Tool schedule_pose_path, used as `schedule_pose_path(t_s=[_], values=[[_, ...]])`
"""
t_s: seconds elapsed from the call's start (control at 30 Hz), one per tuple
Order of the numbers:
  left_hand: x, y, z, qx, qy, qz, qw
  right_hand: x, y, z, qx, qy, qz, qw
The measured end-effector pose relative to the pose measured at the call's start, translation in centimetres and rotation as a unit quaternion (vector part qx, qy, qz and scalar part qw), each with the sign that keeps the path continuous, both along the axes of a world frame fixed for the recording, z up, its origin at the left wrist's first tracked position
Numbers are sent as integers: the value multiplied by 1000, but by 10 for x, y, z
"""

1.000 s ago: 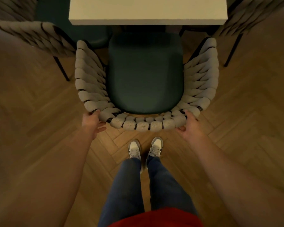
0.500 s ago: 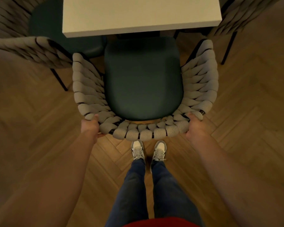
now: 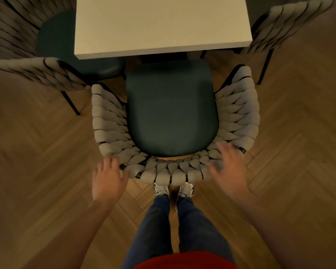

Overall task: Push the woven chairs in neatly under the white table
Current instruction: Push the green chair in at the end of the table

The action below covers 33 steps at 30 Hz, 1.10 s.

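Note:
A woven chair [image 3: 164, 175] with a dark green seat [image 3: 171, 111] stands right below me, its front edge just at the near edge of the white table [image 3: 161, 24]. My left hand [image 3: 108, 180] hovers with spread fingers beside the left corner of the woven back, holding nothing. Over the right corner of the back my right hand [image 3: 228, 167] is blurred, fingers spread, with no grip on the weave.
A second woven chair [image 3: 33, 70] with a green seat stands at the left, angled toward the table. A third woven chair [image 3: 285, 26] is at the upper right with thin black legs. My shoes [image 3: 174, 189] stand on the herringbone wood floor [image 3: 299, 152] behind the chair.
Both hands gripped the corners of the chair back half a second ago; now they have let go and opened. The chair sits a little lower in view, and more tabletop shows.

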<state>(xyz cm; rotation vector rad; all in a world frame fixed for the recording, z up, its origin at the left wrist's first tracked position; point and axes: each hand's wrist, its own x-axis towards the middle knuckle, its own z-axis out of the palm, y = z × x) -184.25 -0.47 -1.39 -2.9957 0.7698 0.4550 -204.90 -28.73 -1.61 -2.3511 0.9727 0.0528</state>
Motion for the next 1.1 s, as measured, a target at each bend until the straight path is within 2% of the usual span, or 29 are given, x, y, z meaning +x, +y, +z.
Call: schedule_pose_path(t_s=[0.1, 0.17, 0.23, 0.5, 0.77, 1.1], values=[[-16, 1, -12, 8, 36, -192, 981, 4, 10, -8, 12, 137, 212, 968], [-21, -8, -22, 32, 63, -260, 963, 8, 8, -14, 5, 186, 264, 946], [-23, -18, -30, 56, 71, -287, 954, 12, 5, -14, -3, 198, 282, 939], [-25, -28, -30, 84, 88, -304, 945, 8, 5, -18, -38, 175, 309, 934], [-39, -34, -32, 63, 89, -293, 950, -3, -4, -22, -46, 178, 320, 929], [-34, -29, -40, 17, 65, -317, 946, -8, -5, -33, -83, 133, 306, 939]])
